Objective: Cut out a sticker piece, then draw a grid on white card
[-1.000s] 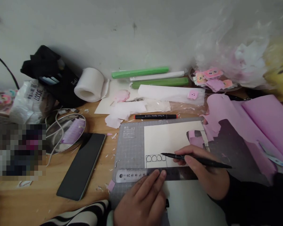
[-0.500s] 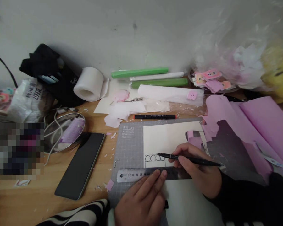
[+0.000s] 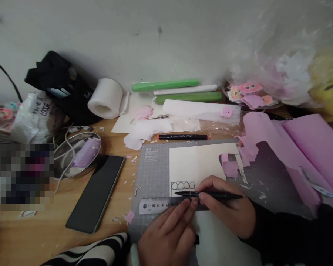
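Observation:
My right hand (image 3: 226, 205) grips a black marker pen (image 3: 187, 193) between thumb and fingers, its tip low over a cream sheet of paper (image 3: 195, 162). On that sheet is a drawn row of circles (image 3: 182, 185) inside a narrow box. My left hand (image 3: 169, 232) presses its extended fingertips on a metal ruler (image 3: 155, 206), holding it along the sheet's lower part. Beneath them lies a grey cutting mat (image 3: 152, 177). A second sheet (image 3: 219, 236) is below the ruler, partly covered by my hands. The pen's tip sits just under the circles, close to the ruler's edge.
A black phone (image 3: 96, 194) and a metal bowl (image 3: 97, 162) with a cable stand at left. Behind the mat lie another marker (image 3: 183, 137) and a paper roll (image 3: 105, 98). Pink sheets (image 3: 316, 140) and scissors (image 3: 322, 190) are at right, near plastic bags.
My right hand has moved the pen down and left, from the top of the circles to below them, and the pen lies flatter. My left hand stays on the ruler.

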{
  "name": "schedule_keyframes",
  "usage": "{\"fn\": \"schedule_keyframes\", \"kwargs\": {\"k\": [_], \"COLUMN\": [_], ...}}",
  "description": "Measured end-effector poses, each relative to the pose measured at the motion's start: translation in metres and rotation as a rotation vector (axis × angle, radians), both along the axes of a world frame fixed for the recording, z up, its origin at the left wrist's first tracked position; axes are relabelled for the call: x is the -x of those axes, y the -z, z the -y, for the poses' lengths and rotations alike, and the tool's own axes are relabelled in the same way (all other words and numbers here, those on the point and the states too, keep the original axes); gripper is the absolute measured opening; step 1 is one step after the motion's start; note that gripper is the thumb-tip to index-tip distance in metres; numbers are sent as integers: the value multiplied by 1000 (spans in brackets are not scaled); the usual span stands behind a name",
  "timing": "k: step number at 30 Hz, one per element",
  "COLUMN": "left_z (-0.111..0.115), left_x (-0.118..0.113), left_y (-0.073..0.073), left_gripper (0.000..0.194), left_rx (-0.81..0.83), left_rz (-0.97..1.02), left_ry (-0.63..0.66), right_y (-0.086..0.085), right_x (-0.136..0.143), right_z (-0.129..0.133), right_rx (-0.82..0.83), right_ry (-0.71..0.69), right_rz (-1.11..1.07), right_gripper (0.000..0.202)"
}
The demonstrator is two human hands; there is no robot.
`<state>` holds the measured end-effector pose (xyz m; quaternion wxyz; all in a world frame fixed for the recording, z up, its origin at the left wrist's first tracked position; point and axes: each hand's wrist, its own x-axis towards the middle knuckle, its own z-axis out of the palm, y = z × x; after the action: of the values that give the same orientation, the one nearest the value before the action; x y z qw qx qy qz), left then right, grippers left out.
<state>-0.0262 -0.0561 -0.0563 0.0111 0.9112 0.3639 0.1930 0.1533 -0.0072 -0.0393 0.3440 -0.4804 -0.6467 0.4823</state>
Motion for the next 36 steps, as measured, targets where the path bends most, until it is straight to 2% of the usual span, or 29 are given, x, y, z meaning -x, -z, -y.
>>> {"fn": "schedule_keyframes", "kwargs": {"k": [6,20,36], "left_z": [-1,1,1], "left_x": [0,-1,1], "left_y": [0,2,-1], "left_gripper": [27,30,28], "left_rx": [-4,-38,-7], "left_rz": [9,21,-49], "left_ry": [1,-19,19], "right_y": [0,0,-12], "right_x": [1,4,0], "right_z": [0,-1,0], "right_rx": [11,20,-12], "right_ry": [-62,-89,27], "right_rz": [83,120,312], "right_gripper": [7,9,14]}}
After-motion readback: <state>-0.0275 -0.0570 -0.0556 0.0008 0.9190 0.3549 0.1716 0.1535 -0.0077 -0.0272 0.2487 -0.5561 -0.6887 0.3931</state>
